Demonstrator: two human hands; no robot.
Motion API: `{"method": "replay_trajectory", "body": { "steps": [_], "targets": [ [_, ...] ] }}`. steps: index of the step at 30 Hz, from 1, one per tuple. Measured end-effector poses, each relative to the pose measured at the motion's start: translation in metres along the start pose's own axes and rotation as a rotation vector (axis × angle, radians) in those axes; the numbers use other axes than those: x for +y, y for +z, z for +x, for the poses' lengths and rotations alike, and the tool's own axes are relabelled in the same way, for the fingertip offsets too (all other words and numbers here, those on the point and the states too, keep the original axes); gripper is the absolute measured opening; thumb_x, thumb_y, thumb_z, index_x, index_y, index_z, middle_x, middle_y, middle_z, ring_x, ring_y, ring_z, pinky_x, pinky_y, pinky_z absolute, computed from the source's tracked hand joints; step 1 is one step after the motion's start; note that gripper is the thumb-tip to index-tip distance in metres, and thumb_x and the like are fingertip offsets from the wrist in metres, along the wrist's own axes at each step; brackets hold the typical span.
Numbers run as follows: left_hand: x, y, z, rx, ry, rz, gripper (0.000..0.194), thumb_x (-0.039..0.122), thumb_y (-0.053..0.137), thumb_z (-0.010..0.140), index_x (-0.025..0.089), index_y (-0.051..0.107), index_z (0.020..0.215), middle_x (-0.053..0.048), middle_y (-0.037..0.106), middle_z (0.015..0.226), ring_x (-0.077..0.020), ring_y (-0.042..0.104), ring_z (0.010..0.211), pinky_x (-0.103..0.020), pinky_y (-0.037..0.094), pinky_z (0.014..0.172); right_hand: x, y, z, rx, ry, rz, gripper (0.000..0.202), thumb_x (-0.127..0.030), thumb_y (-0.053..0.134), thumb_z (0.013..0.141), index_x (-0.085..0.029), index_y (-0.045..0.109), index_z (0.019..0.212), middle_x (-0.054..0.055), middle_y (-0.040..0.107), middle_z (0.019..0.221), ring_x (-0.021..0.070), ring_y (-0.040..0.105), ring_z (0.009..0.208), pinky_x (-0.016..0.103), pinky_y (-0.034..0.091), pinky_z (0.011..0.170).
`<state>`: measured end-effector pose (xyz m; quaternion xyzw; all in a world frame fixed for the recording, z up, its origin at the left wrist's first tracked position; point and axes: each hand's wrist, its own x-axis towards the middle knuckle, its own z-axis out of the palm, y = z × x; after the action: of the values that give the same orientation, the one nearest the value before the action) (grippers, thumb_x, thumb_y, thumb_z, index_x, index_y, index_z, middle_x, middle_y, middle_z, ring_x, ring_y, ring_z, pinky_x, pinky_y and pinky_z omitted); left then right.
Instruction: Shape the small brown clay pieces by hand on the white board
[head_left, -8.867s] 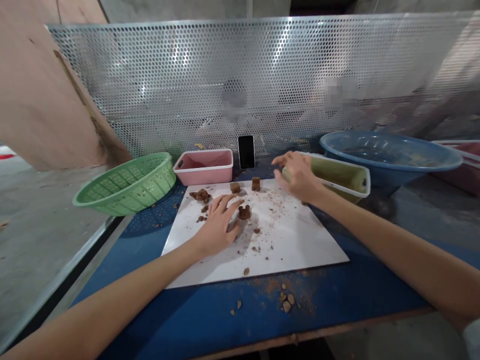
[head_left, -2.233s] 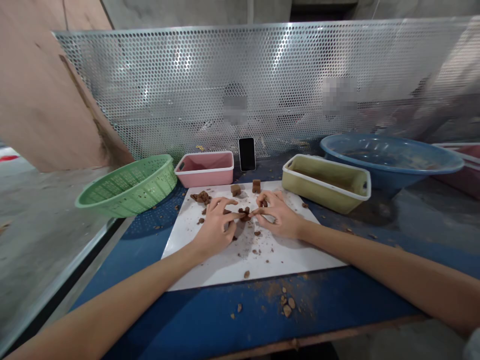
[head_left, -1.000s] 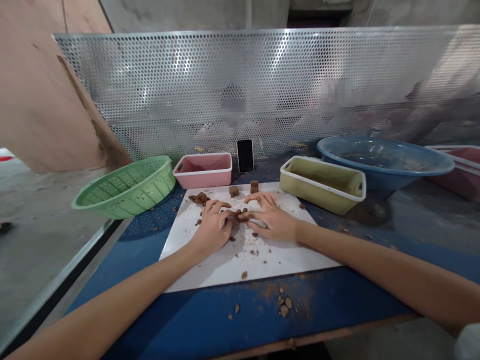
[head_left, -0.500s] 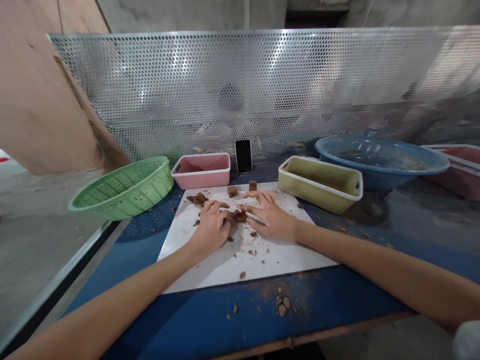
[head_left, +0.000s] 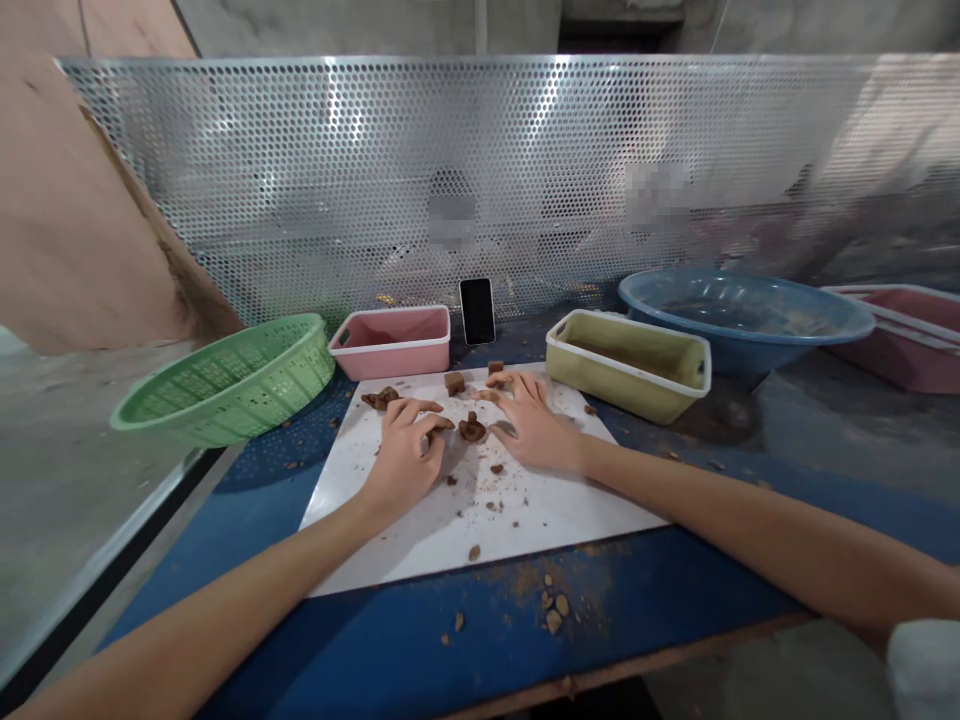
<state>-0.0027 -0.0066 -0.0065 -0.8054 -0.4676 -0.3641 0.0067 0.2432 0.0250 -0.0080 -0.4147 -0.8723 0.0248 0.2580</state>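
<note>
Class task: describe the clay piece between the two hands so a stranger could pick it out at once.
Find the white board on the blue table. Near its far middle, between the left hand and right hand, sits a brown clay piece. Unlike the two cubes behind it, it is lumpy.

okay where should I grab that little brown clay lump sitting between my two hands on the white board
Pinch the clay lump by its two flanks, coming straight down from above. It sits low on the white board, with the left hand and right hand close on either side.
</note>
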Motion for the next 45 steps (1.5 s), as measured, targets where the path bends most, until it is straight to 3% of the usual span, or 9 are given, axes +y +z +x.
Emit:
{"method": "replay_trajectory", "body": {
  "steps": [10, 15, 20, 23, 27, 31, 34, 37, 45],
  "targets": [
    [-0.002, 0.002, -0.001, -0.035, -0.026, 0.026, 0.028, 0.01, 0.054, 0.091, 0.021, 0.079, 0.091, -0.01, 0.074, 0.119, -0.0321, 0.054, 0.12, -0.056, 0.045, 0.111, -0.004, 0.0, -0.002, 0.026, 0.005, 0.038, 0.039, -0.057, 0.059, 0.105, -0.026, 0.064, 0.128, 0.014, 0.056, 0.143, 0.0365, 0.049, 0.136, 0.057, 0.039, 0.11],
    [-0.002, 0.003, -0.001, -0.018, -0.029, 0.035, 0.027, 0.008, 0.054, 0.09, 0.021, 0.078, 0.09, -0.009, 0.074, 0.119, -0.0316, 0.054, 0.118, -0.055, 0.045, 0.111, -0.001, 0.007, 0.005, 0.043, 0.029, 0.088, 0.065, -0.069, 0.072, 0.093, -0.022, 0.057, 0.135, 0.015, 0.068, 0.13, 0.0369, 0.057, 0.127, 0.056, 0.037, 0.106],
    [-0.003, 0.003, 0.0, -0.005, -0.015, 0.029, 0.026, 0.008, 0.055, 0.091, 0.021, 0.077, 0.09, -0.009, 0.074, 0.117, -0.0315, 0.054, 0.119, -0.055, 0.045, 0.11, -0.009, 0.015, 0.013, 0.018, 0.065, 0.171, 0.058, -0.054, 0.074, 0.094, -0.022, 0.054, 0.139, 0.01, 0.076, 0.112, 0.0341, 0.064, 0.12, 0.054, 0.036, 0.106],
    [-0.003, 0.002, 0.0, 0.001, -0.008, 0.021, 0.026, 0.008, 0.055, 0.091, 0.021, 0.077, 0.088, -0.009, 0.074, 0.116, -0.0309, 0.055, 0.117, -0.054, 0.046, 0.109, -0.008, 0.009, 0.013, -0.01, 0.018, 0.208, 0.058, -0.039, 0.072, 0.094, -0.022, 0.05, 0.145, 0.011, 0.078, 0.116, 0.0334, 0.065, 0.123, 0.055, 0.034, 0.109],
    [-0.002, 0.002, 0.0, -0.011, -0.01, 0.015, 0.028, 0.007, 0.054, 0.091, 0.022, 0.077, 0.089, -0.008, 0.074, 0.117, -0.0303, 0.056, 0.117, -0.053, 0.046, 0.109, 0.008, -0.01, 0.013, -0.187, -0.122, 0.236, 0.058, -0.037, 0.069, 0.099, -0.028, 0.047, 0.152, 0.01, 0.076, 0.128, 0.0322, 0.06, 0.135, 0.053, 0.036, 0.113],
    [-0.003, 0.002, 0.0, -0.017, -0.013, 0.011, 0.027, 0.006, 0.055, 0.09, 0.022, 0.077, 0.089, -0.008, 0.073, 0.117, -0.0302, 0.055, 0.118, -0.053, 0.046, 0.109, 0.017, -0.022, 0.01, -0.154, -0.131, 0.139, 0.047, -0.033, 0.07, 0.096, -0.027, 0.058, 0.141, 0.011, 0.069, 0.14, 0.0335, 0.057, 0.136, 0.052, 0.039, 0.111],
    [-0.003, 0.003, 0.0, -0.013, -0.009, 0.012, 0.027, 0.007, 0.056, 0.09, 0.022, 0.077, 0.089, -0.008, 0.073, 0.117, -0.0301, 0.055, 0.119, -0.054, 0.045, 0.11, 0.009, -0.017, 0.005, -0.059, -0.023, 0.147, 0.029, -0.045, 0.073, 0.097, -0.025, 0.069, 0.118, 0.01, 0.071, 0.126, 0.0327, 0.062, 0.125, 0.052, 0.038, 0.108],
    [-0.004, 0.003, -0.001, -0.013, -0.008, 0.014, 0.027, 0.007, 0.056, 0.091, 0.022, 0.077, 0.09, -0.008, 0.073, 0.118, -0.0304, 0.055, 0.12, -0.054, 0.045, 0.111, -0.002, -0.008, 0.003, -0.036, 0.004, 0.167, 0.025, -0.05, 0.075, 0.098, -0.025, 0.072, 0.098, 0.007, 0.074, 0.115, 0.0307, 0.065, 0.118, 0.053, 0.036, 0.106],
    [-0.004, 0.003, -0.002, -0.023, -0.017, 0.009, 0.029, 0.007, 0.053, 0.091, 0.022, 0.078, 0.089, -0.009, 0.073, 0.119, -0.031, 0.054, 0.121, -0.054, 0.046, 0.111, -0.009, 0.004, 0.003, -0.017, 0.017, 0.126, 0.023, -0.043, 0.075, 0.099, -0.023, 0.074, 0.089, 0.007, 0.076, 0.107, 0.0279, 0.068, 0.11, 0.052, 0.035, 0.104]
  ]
}}
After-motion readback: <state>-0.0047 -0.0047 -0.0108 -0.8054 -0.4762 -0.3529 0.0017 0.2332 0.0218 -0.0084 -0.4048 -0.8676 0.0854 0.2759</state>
